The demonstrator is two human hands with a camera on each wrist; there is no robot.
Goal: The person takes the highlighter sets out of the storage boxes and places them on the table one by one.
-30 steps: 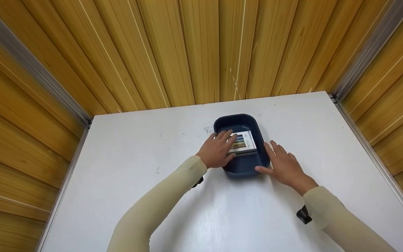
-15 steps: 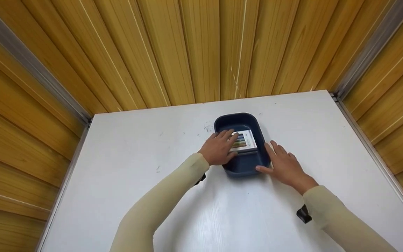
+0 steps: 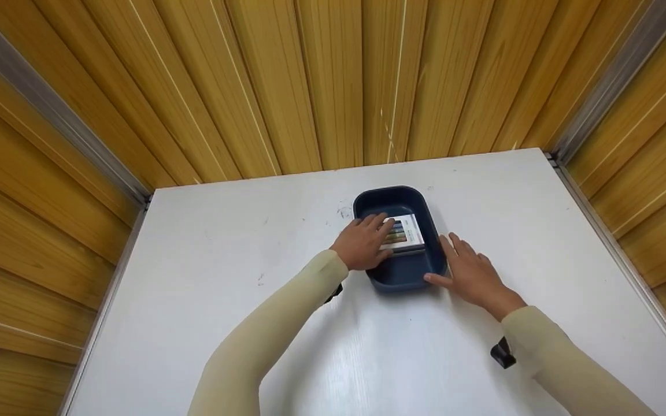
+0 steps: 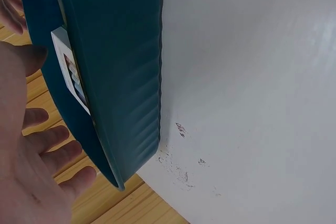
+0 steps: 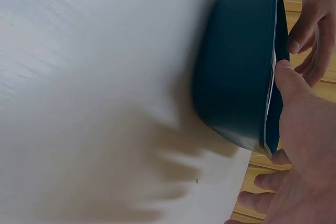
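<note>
The left hand (image 3: 359, 244), fingers extended and slightly spread, is over a white printed box (image 3: 414, 231) just right of the frame's centre; contact is hard to tell. The right hand (image 3: 472, 274), loose with thumb apart, is at the right side of a dark blue bin (image 3: 399, 287). The box sits inside the bin, on the white tabletop (image 3: 206, 289). Wood-patterned panels (image 3: 310, 86) span the upper frame.

High downward head view, close sidelong wrist views, one shared bin (image 3: 405, 273)
</note>
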